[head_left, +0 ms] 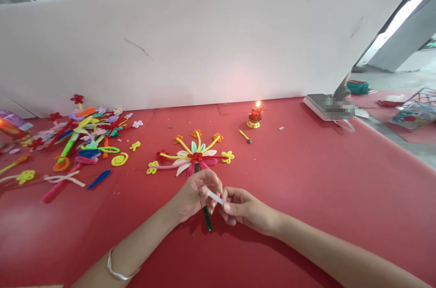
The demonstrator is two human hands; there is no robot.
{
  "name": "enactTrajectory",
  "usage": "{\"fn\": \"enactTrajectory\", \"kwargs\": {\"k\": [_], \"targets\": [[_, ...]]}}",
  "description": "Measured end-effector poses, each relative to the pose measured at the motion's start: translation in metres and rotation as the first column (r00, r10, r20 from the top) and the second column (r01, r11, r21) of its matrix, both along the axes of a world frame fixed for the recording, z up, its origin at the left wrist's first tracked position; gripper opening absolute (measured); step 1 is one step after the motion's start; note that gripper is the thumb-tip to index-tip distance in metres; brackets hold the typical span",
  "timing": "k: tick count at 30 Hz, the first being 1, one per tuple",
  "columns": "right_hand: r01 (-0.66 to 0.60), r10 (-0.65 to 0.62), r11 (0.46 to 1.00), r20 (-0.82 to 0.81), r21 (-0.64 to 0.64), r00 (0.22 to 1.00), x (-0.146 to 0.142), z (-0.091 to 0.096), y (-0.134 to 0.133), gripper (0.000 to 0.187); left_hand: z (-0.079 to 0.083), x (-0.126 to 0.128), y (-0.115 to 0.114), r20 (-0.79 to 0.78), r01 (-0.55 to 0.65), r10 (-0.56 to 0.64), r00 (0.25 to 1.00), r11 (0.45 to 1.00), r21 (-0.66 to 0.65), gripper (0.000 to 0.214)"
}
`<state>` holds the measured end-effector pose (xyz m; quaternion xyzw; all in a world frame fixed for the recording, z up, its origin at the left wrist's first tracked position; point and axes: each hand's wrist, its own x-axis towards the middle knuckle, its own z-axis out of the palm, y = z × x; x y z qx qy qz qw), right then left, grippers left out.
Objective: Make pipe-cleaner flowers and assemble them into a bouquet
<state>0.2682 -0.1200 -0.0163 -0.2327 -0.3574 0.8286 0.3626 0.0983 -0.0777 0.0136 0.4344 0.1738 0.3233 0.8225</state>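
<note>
The right hand (243,208) pinches one end of a whitish translucent stick (215,197); the left hand (199,191) grips its other end. Beneath the left hand, a pipe-cleaner flower spray (196,157) lies on the red table (327,188). Beyond, a lit candle (256,114) stands near the table's far edge, pipe-cleaner pieces (89,131) heaped leftward along it.

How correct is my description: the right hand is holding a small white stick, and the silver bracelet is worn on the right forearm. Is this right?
Not entirely: the head view shows the silver bracelet on the left forearm, not the right. The right hand is indeed holding a small white stick.
</note>
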Motion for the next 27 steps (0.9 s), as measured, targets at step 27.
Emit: {"fn": "enactTrajectory", "kwargs": {"k": [27], "targets": [[0.055,-0.060,0.995,-0.064,-0.082,0.996,0.0020,0.0061,0.0017,0.029,-0.0048,-0.0026,0.0029,-0.025,-0.085,0.085,0.996,0.996,0.024,0.034]]}}
